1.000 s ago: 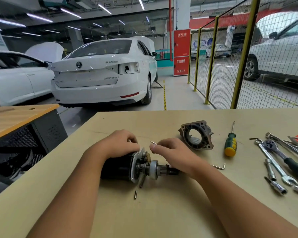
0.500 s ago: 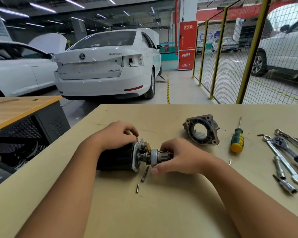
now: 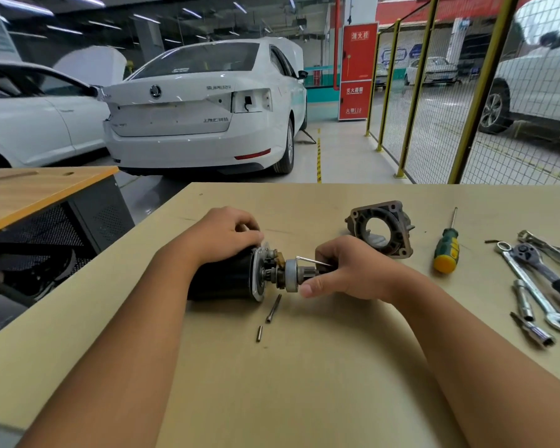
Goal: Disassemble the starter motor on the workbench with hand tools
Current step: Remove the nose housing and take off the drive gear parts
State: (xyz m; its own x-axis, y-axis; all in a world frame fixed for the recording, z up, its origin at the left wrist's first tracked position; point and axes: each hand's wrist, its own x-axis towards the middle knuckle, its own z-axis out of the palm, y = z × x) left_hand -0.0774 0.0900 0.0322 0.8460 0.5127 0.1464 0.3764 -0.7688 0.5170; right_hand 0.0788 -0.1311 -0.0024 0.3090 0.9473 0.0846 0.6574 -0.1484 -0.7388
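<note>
The left hand [image 3: 222,236] clamps the starter motor body [image 3: 222,279] down so the right hand [image 3: 343,273], fingers curled round the pinion drive [image 3: 293,274], can pull it.

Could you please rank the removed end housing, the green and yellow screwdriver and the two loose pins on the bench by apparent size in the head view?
1. End housing
2. Screwdriver, farther back like the housing
3. Longer pin
4. Short pin
</note>
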